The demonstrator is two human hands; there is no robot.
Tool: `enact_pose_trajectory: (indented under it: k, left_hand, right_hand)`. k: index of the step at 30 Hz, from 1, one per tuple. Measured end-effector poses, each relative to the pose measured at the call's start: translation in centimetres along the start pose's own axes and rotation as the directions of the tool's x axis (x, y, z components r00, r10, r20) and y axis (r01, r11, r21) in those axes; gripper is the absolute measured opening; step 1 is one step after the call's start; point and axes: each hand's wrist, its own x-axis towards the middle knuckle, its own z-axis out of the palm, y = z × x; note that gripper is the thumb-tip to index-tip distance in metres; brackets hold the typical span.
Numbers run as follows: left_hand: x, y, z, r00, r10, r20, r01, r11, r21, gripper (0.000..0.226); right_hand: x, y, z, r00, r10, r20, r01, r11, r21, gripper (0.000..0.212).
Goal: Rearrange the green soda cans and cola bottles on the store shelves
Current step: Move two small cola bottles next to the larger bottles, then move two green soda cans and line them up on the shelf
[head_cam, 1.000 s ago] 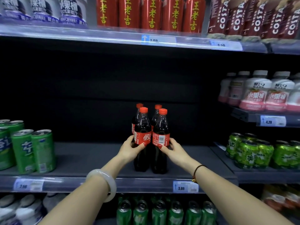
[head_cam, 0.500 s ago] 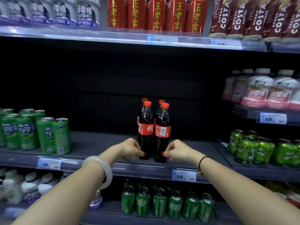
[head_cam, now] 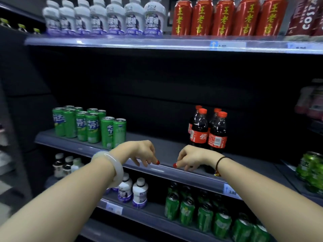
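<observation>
Several cola bottles (head_cam: 208, 130) with red caps stand together at the right of the middle shelf (head_cam: 164, 169). A cluster of tall green soda cans (head_cam: 89, 126) stands on the same shelf at the left. My left hand (head_cam: 139, 151) and my right hand (head_cam: 192, 158) hang above the shelf's front lip, between the cans and the bottles, fingers loosely curled downward and holding nothing. The right hand is just in front of the bottles and apart from them.
The top shelf carries white bottles (head_cam: 104, 16), red cans (head_cam: 227, 16) and Costa bottles (head_cam: 307, 16). Below are small white bottles (head_cam: 132, 189) and more green cans (head_cam: 204, 212). Round green cans (head_cam: 311, 170) sit on the neighbouring shelf at right.
Both hands have let go of the cola bottles and drawn back to the shelf's front edge. The view has swung left, so the green cans sit nearer the centre.
</observation>
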Motion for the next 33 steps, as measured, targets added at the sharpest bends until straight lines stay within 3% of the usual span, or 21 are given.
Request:
enact_pose_trajectory:
  k: [5,11,18,33]
  left_hand:
    - [-1.8,-5.4,-2.2,0.998,-0.063,0.021,0.063,0.997,0.041,0.022]
    - [-3.9,-13.3,-7.0,0.996,-0.087,-0.007,0.087,0.996,0.017,0.027]
    - [-5.0,-21.2,-12.6,0.994,-0.050,-0.098,0.052,0.998,0.019,0.019]
    - [-1.2,-30.3,-25.4,0.970,0.055,-0.235,-0.060,0.998,-0.016,0.021]
  right_hand:
    - [2.2,-5.2,2.1,0.998,-0.038,0.041,0.041,0.996,-0.075,0.040]
    - [6.1,-12.7,6.0,0.994,-0.086,0.071,0.087,0.996,-0.009,0.036]
    - [10.2,-21.8,9.0,0.980,-0.187,-0.075,0.192,0.979,0.066,0.019]
    - [18.8,-32.9,5.5,0.945,-0.273,-0.178,0.275,0.961,-0.012,0.024]
